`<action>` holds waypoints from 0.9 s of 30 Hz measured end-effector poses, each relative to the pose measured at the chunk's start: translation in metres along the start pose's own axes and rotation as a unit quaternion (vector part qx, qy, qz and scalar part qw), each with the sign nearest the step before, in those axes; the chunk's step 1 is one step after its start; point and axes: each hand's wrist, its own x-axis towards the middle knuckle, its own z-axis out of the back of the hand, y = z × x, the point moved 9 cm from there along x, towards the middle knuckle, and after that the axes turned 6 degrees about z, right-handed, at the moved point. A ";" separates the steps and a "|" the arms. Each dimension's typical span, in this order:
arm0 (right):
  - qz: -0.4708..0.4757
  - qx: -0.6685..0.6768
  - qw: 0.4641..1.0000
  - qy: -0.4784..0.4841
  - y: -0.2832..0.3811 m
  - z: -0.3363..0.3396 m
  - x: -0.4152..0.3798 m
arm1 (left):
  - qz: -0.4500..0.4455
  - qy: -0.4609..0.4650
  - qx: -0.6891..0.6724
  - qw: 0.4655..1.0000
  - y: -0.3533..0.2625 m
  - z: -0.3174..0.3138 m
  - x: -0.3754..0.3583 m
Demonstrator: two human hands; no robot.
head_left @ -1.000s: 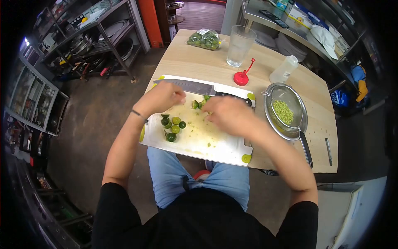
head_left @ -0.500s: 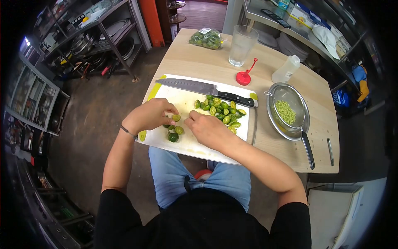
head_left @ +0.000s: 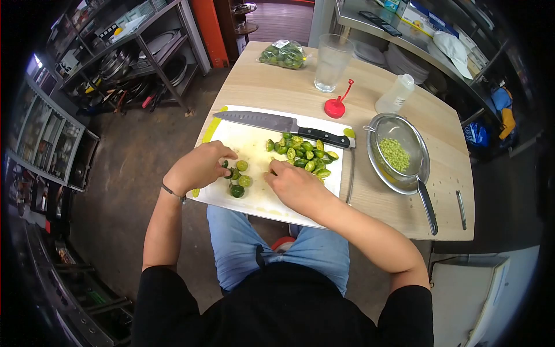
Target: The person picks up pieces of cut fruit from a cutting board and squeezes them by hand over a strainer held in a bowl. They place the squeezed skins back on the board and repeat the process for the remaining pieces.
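Note:
On the white cutting board [head_left: 254,205], my left hand [head_left: 196,166] curves over a small group of green limes [head_left: 237,191], whole and cut. Its thumb and forefinger are apart, right beside the cut lime half [head_left: 241,165] and a darker lime. My right hand [head_left: 295,184] rests low over the board's middle with its fingers curled together; whatever they hold is hidden. Just beyond it lies a pile of cut lime pieces [head_left: 306,153]. A large knife [head_left: 260,120] lies across the far side of the board, its black handle to the right.
Right of the board, a sieve [head_left: 399,136] holding pale green seeds [head_left: 395,155] sits over a metal bowl [head_left: 376,165]. Behind stand a bag of limes [head_left: 283,55], a clear glass [head_left: 332,61], a red nozzle cap [head_left: 335,107] and a squeeze bottle [head_left: 396,94]. A pen [head_left: 461,209] lies at right.
My left hand has drawn back slightly to the left, its fingertips off the cut lime half. My right hand stays low over the board, fingers curled. The view has shifted a little.

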 end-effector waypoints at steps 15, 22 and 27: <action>-0.023 0.081 0.996 -0.010 -0.017 0.018 -0.005 | 0.015 -0.034 -0.047 0.998 0.009 0.000 0.010; -0.161 0.008 0.978 -0.134 -0.089 0.159 -0.069 | -0.012 -0.058 -0.060 0.996 0.008 -0.009 0.021; -0.244 -0.118 0.961 -0.063 -0.139 0.182 -0.134 | -0.023 -0.048 -0.025 0.998 0.001 -0.007 0.025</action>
